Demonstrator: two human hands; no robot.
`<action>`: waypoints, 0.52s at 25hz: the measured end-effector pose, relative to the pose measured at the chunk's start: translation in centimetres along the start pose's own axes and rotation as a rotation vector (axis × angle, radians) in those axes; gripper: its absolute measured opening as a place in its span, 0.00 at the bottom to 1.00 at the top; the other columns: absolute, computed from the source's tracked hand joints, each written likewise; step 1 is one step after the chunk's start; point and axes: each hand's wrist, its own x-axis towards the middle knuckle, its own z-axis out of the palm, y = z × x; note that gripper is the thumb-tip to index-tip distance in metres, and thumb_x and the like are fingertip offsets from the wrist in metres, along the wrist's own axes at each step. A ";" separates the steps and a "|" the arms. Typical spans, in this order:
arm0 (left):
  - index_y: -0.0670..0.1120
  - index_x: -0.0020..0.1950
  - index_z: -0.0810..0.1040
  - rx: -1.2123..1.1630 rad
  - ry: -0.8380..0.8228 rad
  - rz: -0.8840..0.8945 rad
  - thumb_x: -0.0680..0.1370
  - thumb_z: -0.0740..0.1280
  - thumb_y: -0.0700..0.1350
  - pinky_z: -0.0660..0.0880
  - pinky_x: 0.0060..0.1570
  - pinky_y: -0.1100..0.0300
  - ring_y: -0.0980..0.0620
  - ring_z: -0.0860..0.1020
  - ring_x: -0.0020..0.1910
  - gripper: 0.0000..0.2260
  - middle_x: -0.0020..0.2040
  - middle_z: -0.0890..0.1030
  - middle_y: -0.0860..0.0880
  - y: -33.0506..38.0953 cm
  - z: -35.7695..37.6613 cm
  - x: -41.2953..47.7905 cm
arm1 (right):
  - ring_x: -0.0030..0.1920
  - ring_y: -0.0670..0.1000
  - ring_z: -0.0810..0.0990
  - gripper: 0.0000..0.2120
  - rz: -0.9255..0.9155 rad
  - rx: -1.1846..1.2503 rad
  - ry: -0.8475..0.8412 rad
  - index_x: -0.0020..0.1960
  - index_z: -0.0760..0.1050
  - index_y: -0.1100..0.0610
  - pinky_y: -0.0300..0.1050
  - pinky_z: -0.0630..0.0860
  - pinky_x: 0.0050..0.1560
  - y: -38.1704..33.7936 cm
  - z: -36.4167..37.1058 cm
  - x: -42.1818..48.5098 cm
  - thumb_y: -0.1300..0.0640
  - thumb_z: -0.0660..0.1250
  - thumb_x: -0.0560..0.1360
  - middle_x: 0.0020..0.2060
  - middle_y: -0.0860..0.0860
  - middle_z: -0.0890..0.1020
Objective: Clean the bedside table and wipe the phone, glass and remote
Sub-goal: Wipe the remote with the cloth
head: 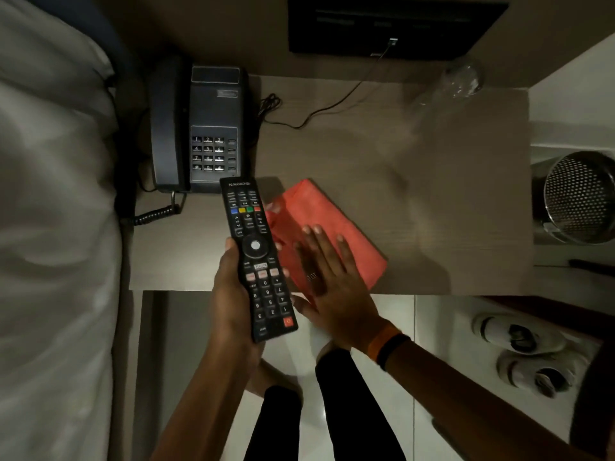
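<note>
The long black television remote (pixel 258 257), covered in small grey and coloured buttons, is held face up in the left hand (pixel 233 294), above the front edge of the pale wood-grain bedside table (pixel 449 194). The left fingers wrap under and around its lower half, thumb on the left edge, so it is firmly gripped. The right hand (pixel 327 287) lies flat with fingers spread and straight on the folded orange-red cleaning cloth (pixel 329 227), which rests on the table just right of the remote; it presses the cloth and grips nothing.

The step in hand looks like wiping the remote. To do it well, the right hand should gather the cloth into a pad and draw it along the button face from top to bottom, then turn the remote to reach the sides and back. The left hand would do best to shift its hold, so that no part stays covered by the fingers. Light pressure should avoid pushing the buttons.

The dark grey corded desk telephone (pixel 199 128) stands at the table's back left, touching the remote's top end in this view, its coiled cord hanging off the front. The clear drinking glass (pixel 461 83) lies blurred at the back right corner.

A brand is printed upside down at the remote's top end, too small to read surely. The digits on the telephone keypad are legible.
</note>
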 end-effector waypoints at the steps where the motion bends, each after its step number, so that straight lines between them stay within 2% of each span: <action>1: 0.51 0.52 0.79 0.046 -0.012 0.019 0.85 0.55 0.57 0.80 0.32 0.60 0.55 0.83 0.30 0.16 0.35 0.85 0.51 0.0 0.4 0.6 | 0.83 0.58 0.48 0.38 -0.010 0.050 -0.011 0.81 0.52 0.60 0.65 0.52 0.80 0.0 0.0 0.0 0.36 0.56 0.82 0.82 0.58 0.52; 2: 0.51 0.53 0.79 0.102 -0.022 0.036 0.85 0.55 0.57 0.81 0.31 0.60 0.54 0.83 0.31 0.16 0.36 0.86 0.51 0.1 1.1 0.9 | 0.83 0.56 0.50 0.35 -0.006 0.132 0.010 0.81 0.54 0.57 0.63 0.52 0.81 -0.3 -0.7 0.2 0.37 0.54 0.83 0.82 0.58 0.55; 4: 0.52 0.56 0.79 0.229 -0.054 0.082 0.85 0.55 0.56 0.82 0.33 0.60 0.53 0.85 0.35 0.15 0.38 0.87 0.51 -0.6 2.4 1.9 | 0.78 0.49 0.64 0.28 0.157 0.502 0.105 0.78 0.63 0.55 0.54 0.63 0.79 -0.7 -3.1 0.7 0.40 0.51 0.84 0.76 0.55 0.70; 6: 0.54 0.58 0.79 0.313 -0.120 0.127 0.85 0.56 0.54 0.83 0.39 0.58 0.52 0.86 0.41 0.13 0.43 0.88 0.51 -1.4 4.5 2.7 | 0.64 0.34 0.76 0.20 0.487 0.956 0.260 0.72 0.72 0.55 0.32 0.73 0.66 0.0 -6.4 0.9 0.48 0.55 0.85 0.63 0.47 0.80; 7: 0.56 0.59 0.78 0.336 -0.158 0.141 0.86 0.56 0.53 0.84 0.42 0.57 0.51 0.86 0.44 0.11 0.45 0.88 0.52 -2.1 5.8 3.2 | 0.58 0.31 0.78 0.17 0.607 1.103 0.309 0.71 0.73 0.55 0.26 0.74 0.58 1.0 -7.7 1.0 0.52 0.57 0.85 0.58 0.44 0.82; 8: 0.56 0.61 0.78 0.344 -0.213 0.146 0.86 0.56 0.50 0.84 0.44 0.57 0.52 0.86 0.45 0.11 0.47 0.88 0.52 -2.7 7.2 3.4 | 0.52 0.30 0.80 0.16 0.679 1.171 0.336 0.70 0.74 0.55 0.25 0.75 0.52 2.4 -8.6 1.1 0.55 0.58 0.85 0.54 0.42 0.82; 10: 0.54 0.65 0.77 0.345 -0.304 0.153 0.86 0.56 0.45 0.84 0.44 0.58 0.53 0.86 0.46 0.13 0.51 0.87 0.49 -3.9 10.7 4.1 | 0.47 0.32 0.83 0.16 0.710 1.170 0.379 0.71 0.73 0.56 0.27 0.78 0.47 5.6 -9.9 1.1 0.57 0.60 0.84 0.51 0.42 0.83; 12: 0.49 0.68 0.77 0.359 -0.317 0.176 0.86 0.57 0.40 0.84 0.45 0.60 0.54 0.86 0.47 0.14 0.55 0.86 0.46 -5.1 13.9 5.1 | 0.48 0.36 0.84 0.17 0.729 1.120 0.414 0.72 0.72 0.57 0.30 0.80 0.47 8.9 -10.4 1.4 0.59 0.62 0.83 0.55 0.49 0.84; 13: 0.49 0.66 0.78 0.392 -0.303 0.200 0.86 0.58 0.39 0.84 0.44 0.62 0.56 0.86 0.46 0.13 0.53 0.86 0.48 -5.6 15.0 5.7 | 0.49 0.38 0.84 0.18 0.740 1.083 0.400 0.72 0.72 0.58 0.29 0.80 0.48 10.5 -10.4 1.6 0.59 0.63 0.83 0.58 0.52 0.84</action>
